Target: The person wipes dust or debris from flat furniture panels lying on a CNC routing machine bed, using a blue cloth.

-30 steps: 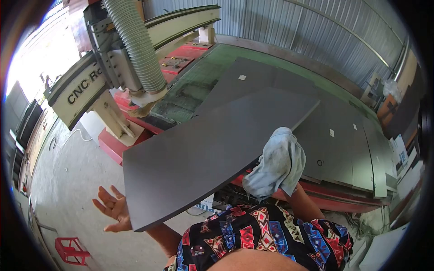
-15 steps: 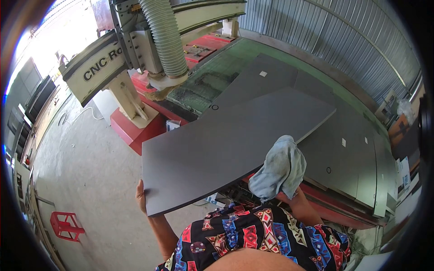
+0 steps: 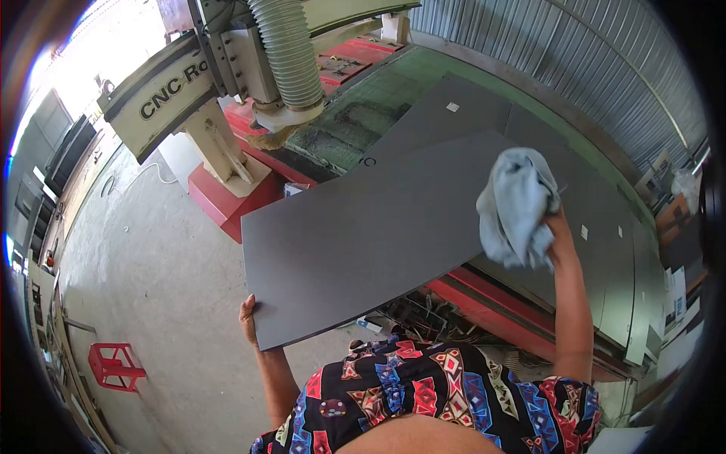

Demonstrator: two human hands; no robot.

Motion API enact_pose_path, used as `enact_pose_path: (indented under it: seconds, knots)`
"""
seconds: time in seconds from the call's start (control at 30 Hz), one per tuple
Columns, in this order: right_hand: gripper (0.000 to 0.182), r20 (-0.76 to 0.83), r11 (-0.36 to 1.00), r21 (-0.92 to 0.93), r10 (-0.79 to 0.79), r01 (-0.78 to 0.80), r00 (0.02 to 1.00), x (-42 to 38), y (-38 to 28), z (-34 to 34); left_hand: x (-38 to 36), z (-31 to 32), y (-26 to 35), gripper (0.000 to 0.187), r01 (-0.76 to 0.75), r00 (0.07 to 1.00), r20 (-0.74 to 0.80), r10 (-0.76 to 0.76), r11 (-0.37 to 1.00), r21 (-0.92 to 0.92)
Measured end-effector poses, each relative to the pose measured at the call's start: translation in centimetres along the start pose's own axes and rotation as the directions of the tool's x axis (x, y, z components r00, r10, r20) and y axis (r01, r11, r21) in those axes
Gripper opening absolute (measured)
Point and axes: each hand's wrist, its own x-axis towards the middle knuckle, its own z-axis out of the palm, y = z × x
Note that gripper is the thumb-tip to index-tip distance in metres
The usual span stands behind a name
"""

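Note:
A large dark grey panel (image 3: pixel 363 234) slants across the view, its near left corner sticking out past the machine bed. My left hand (image 3: pixel 249 319) grips that corner, thumb on the upper face and the other fingers hidden underneath. Bunched in my right hand (image 3: pixel 555 224) is a light blue cloth (image 3: pixel 518 203), which lies over the panel's far right end and covers most of my fingers. Under the panel's right part, more dark grey panels (image 3: pixel 597 280) with small white labels lie flat on the bed.
A CNC router gantry (image 3: pixel 178 98) with a ribbed dust hose (image 3: pixel 286 57) stands at the back left. Its green bed (image 3: pixel 355 125) has a red frame (image 3: pixel 484 295). On the concrete floor at left is a red stool (image 3: pixel 115 366). Corrugated metal wall (image 3: pixel 544 64) closes off the back right.
My right hand has moved the cloth from the panel's near edge up and right toward its far end, the arm stretching out. My left hand stays on the corner.

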Motion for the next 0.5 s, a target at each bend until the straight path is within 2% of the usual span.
enact_pose_path:
  seconds: [0.03, 0.07, 0.1, 0.17, 0.2, 0.3, 0.43, 0.5]
  knots:
    - [0.061, -0.032, 0.985, -0.165, -0.059, 0.053, 0.998, 2.8, 2.4, -1.7, 0.6, -0.5, 0.1, 0.031, 0.005, 1.0, 0.002, -0.005, 1.0, 0.0]
    - [0.066, -0.005, 0.904, -0.425, -0.05, 0.043, 0.999, 5.6, 3.8, -2.7, 0.6, -0.8, 0.1, 0.031, 0.008, 1.0, 0.003, -0.008, 1.0, -0.002]
    - [0.072, 0.021, 0.755, -0.654, -0.034, 0.039, 0.999, 7.8, 4.8, -3.1, 0.6, -1.0, 0.0, 0.032, 0.01, 1.0, 0.003, -0.01, 1.0, -0.005]
    - [0.075, -0.023, 0.397, -0.917, 0.028, -0.032, 0.999, 8.9, 5.5, -1.2, 0.4, -0.9, -0.3, 0.032, -0.015, 1.0, -0.014, 0.016, 1.0, 0.02]
    - [0.077, -0.052, 0.184, -0.981, 0.048, -0.06, 0.998, 9.2, 6.1, 0.0, 0.4, -0.9, -0.4, 0.032, -0.029, 0.999, -0.022, 0.03, 0.999, 0.034]
    - [0.08, -0.101, -0.049, -0.994, 0.139, -0.095, 0.985, 10.1, 9.1, 3.2, 1.0, -1.7, -0.5, 0.032, -0.005, 1.0, 0.007, 0.005, 1.0, -0.027]
    - [0.08, -0.076, 0.034, -0.996, 0.075, -0.079, 0.994, 9.6, 11.7, 7.6, 0.7, -1.8, -1.0, 0.033, -0.029, 1.0, 0.004, 0.029, 0.999, -0.039]
    - [0.076, 0.06, 0.072, -0.996, 0.052, 0.056, 0.997, 8.6, 12.6, 12.0, 1.5, -2.1, -0.9, 0.033, -0.022, 1.0, 0.019, 0.023, 0.998, -0.053]
